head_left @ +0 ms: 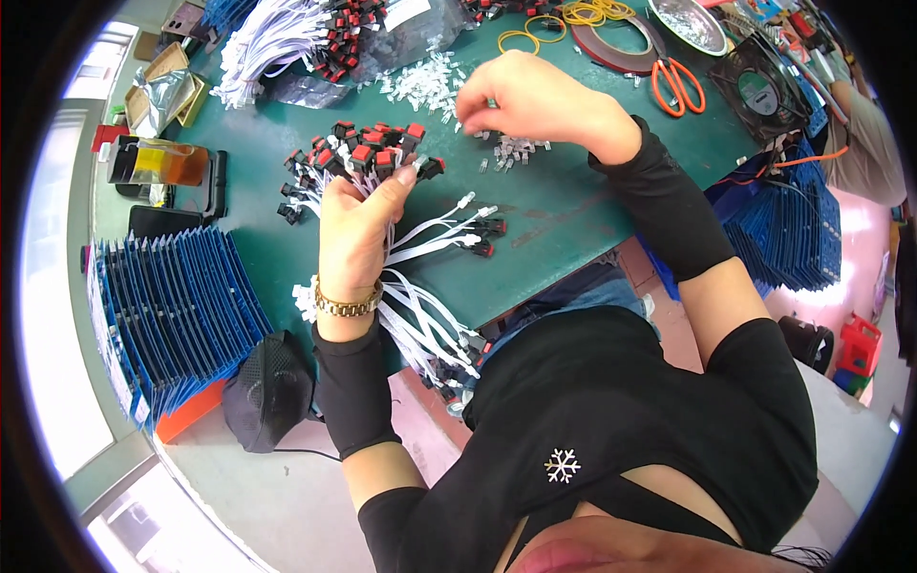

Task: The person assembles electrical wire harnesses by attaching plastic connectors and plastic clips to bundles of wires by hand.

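My left hand [355, 234] is closed around a bundle of flat white cables [411, 320] that carry small black-and-red rocker switches [374, 148]. The switch heads bunch above my thumb, and the cable tails fan out below and to the right, some hanging past the bench edge. Over the small clear plastic pieces, my right hand [525, 95] has its fingers curled and the tips drawn together; whatever they pinch is too small to make out. One loose pile of clear pieces [427, 84] lies left of those fingertips, and a smaller cluster [516, 151] lies beneath the hand.
More white cables [263, 48] lie at the far left. Yellow bands [597, 13], a tape roll [621, 43], orange-handled scissors [678, 88], a metal dish [690, 24] and a fan [759, 91] stand at the far right. Blue boards [181, 310] line the left edge.
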The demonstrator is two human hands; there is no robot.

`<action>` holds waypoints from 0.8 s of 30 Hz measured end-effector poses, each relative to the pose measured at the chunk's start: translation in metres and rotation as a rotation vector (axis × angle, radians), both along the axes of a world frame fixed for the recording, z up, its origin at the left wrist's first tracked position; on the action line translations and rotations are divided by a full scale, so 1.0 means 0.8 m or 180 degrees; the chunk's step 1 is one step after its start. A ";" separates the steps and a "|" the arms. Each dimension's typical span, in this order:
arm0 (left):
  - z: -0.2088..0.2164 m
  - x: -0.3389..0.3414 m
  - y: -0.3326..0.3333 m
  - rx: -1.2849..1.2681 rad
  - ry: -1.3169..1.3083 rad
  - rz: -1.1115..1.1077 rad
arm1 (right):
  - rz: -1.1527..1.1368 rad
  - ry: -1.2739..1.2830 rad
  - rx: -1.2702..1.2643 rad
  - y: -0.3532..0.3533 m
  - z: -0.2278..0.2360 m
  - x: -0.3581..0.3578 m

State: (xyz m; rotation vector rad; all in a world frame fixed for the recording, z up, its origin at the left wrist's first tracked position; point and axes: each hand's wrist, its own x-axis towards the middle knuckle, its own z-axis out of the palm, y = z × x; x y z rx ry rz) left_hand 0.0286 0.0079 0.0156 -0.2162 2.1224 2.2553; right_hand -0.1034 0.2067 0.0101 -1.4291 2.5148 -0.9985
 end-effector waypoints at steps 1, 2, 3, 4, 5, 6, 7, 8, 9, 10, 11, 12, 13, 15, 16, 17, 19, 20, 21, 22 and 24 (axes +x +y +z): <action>0.003 0.000 0.002 -0.0001 0.0002 -0.0097 | -0.0014 0.0195 -0.0482 -0.003 0.000 0.001; 0.004 0.000 0.004 0.0005 0.0005 -0.0101 | -0.0018 0.0199 -0.0475 -0.005 0.001 0.006; 0.005 0.001 0.006 0.0168 -0.0035 0.0044 | -0.0141 -0.0366 -0.0967 -0.009 0.003 0.015; 0.008 0.002 0.009 0.0331 -0.0074 0.0188 | -0.0264 -0.0933 -0.1454 -0.013 0.005 0.020; 0.013 0.003 0.015 0.0271 -0.0157 0.0482 | -0.0084 -0.1095 -0.1854 -0.021 -0.007 0.021; 0.012 0.003 0.015 0.0278 -0.0149 0.0480 | -0.0084 -0.1086 -0.1848 -0.022 -0.004 0.024; 0.012 0.003 0.014 0.0341 -0.0162 0.0553 | -0.0075 -0.1658 -0.1941 -0.023 0.001 0.031; 0.011 0.003 0.014 0.0403 -0.0176 0.0626 | -0.0067 -0.2232 -0.2026 -0.023 0.003 0.036; 0.012 0.003 0.014 0.0391 -0.0119 0.0607 | -0.0054 -0.2366 -0.2026 -0.024 0.004 0.039; 0.013 0.004 0.015 0.0387 -0.0118 0.0608 | -0.0051 -0.2365 -0.2030 -0.024 0.004 0.040; 0.013 0.004 0.016 0.0367 -0.0044 0.0578 | -0.0029 -0.2424 -0.1962 -0.024 0.002 0.040; 0.014 0.005 0.016 0.0347 0.0027 0.0545 | -0.0009 -0.2484 -0.1896 -0.025 0.001 0.041; 0.013 0.005 0.013 0.0313 -0.0019 0.0493 | -0.0012 -0.2487 -0.1903 -0.025 0.001 0.042; 0.012 0.005 0.013 0.0188 -0.0052 0.0491 | 0.0095 -0.2591 -0.2041 -0.026 0.000 0.043; 0.011 0.004 0.014 0.0069 -0.0081 0.0493 | 0.0089 -0.2592 -0.2044 -0.027 -0.002 0.044; 0.011 0.004 0.015 0.0068 -0.0083 0.0487 | 0.0199 -0.2587 -0.2069 -0.027 -0.005 0.045; 0.012 0.006 0.017 0.0299 0.0016 0.0680 | 0.0342 -0.2602 -0.2096 -0.028 -0.003 0.049; 0.014 0.007 0.018 0.0292 0.0019 0.0681 | 0.0347 -0.2600 -0.2103 -0.028 -0.002 0.050; 0.014 0.007 0.018 0.0360 0.0008 0.0757 | 0.0333 -0.2666 -0.2114 -0.028 -0.003 0.051; 0.014 0.008 0.018 0.0428 -0.0004 0.0835 | 0.0320 -0.2733 -0.2125 -0.028 -0.004 0.053; 0.014 0.010 0.017 0.0390 -0.0014 0.0757 | 0.0357 -0.2682 -0.2200 -0.028 -0.005 0.056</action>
